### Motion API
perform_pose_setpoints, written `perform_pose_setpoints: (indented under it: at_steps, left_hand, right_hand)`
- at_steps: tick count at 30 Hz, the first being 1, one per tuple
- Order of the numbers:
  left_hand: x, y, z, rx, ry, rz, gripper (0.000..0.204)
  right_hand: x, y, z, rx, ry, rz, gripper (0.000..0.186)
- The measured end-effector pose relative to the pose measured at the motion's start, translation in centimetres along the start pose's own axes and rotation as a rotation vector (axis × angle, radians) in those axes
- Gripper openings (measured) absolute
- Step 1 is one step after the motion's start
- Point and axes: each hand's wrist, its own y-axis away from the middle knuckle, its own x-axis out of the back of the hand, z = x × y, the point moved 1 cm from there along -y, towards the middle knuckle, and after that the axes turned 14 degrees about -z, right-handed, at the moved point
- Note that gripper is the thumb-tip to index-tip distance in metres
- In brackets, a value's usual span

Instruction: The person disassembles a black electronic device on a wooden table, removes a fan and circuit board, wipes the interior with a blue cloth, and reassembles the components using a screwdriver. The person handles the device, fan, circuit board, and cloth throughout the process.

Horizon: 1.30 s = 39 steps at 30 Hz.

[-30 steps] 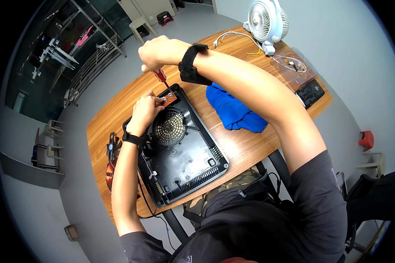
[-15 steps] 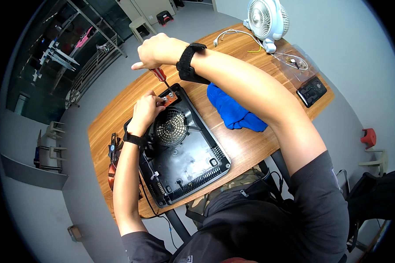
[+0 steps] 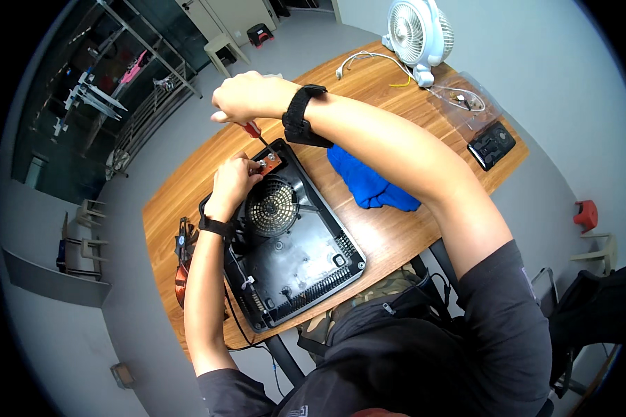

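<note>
A black plastic housing (image 3: pixel 302 256), open on its upper side, lies on the wooden table before me. It has a round fan grille (image 3: pixel 273 206) and looks like an induction cooker base. At its far end sits a small orange-brown circuit board (image 3: pixel 271 164). My left hand (image 3: pixel 232 183) has its fingers closed at the board's left edge; the fingertips are partly hidden. Above, my right hand (image 3: pixel 247 99) is wrapped round a screwdriver (image 3: pixel 253 130) with a red handle. Its shaft slants down to the board, close to the metal terminals; the exact tip contact is too small to tell.
A blue cloth (image 3: pixel 370 182) lies right of the housing. At the far right stand a white fan (image 3: pixel 417 38), a clear plastic bag (image 3: pixel 459 104) and a black phone-like device (image 3: pixel 492 146). A copper coil part (image 3: pixel 181 283) sits beside my left forearm. A cable (image 3: pixel 234 318) hangs over the near edge.
My right hand has turned and come slightly lower on the screwdriver, and less of the handle shows. The left hand stays at the board. The whole view has shifted a little.
</note>
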Motion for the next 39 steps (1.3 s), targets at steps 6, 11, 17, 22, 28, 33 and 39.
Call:
perform_pose_setpoints:
  at_steps: [6, 11, 17, 22, 28, 33, 39]
  left_hand:
    - [0.0, 0.0, 0.0, -0.012, -0.048, 0.015, 0.028]
    - [-0.6, 0.0, -0.4, -0.006, -0.022, 0.014, 0.028]
    - [-0.1, -0.3, 0.1, -0.017, -0.054, 0.02, 0.028]
    - [-0.2, 0.2, 0.0, -0.014, -0.044, 0.015, 0.026]
    - [-0.2, 0.2, 0.0, -0.027, -0.043, 0.025, 0.026]
    - [-0.3, 0.2, 0.0, -0.031, -0.078, 0.042, 0.025]
    - [0.0, 0.3, 0.3, -0.022, -0.062, 0.026, 0.025]
  right_hand:
    - [0.0, 0.6, 0.3, 0.177, -0.146, 0.003, 0.031]
    - [-0.1, 0.6, 0.0, 0.063, -0.084, 0.043, 0.031]
    - [-1.2, -1.4, 1.4, 0.17, -0.06, 0.156, 0.034]
    - [-0.3, 0.9, -0.2, -0.056, 0.058, 0.218, 0.043]
    - [0.5, 0.7, -0.4, 0.038, -0.029, -0.025, 0.035]
    - [0.3, -0.3, -0.9, 0.103, -0.029, -0.044, 0.034]
    - [-1.4, -0.9, 0.1, 0.025, -0.047, 0.246, 0.031]
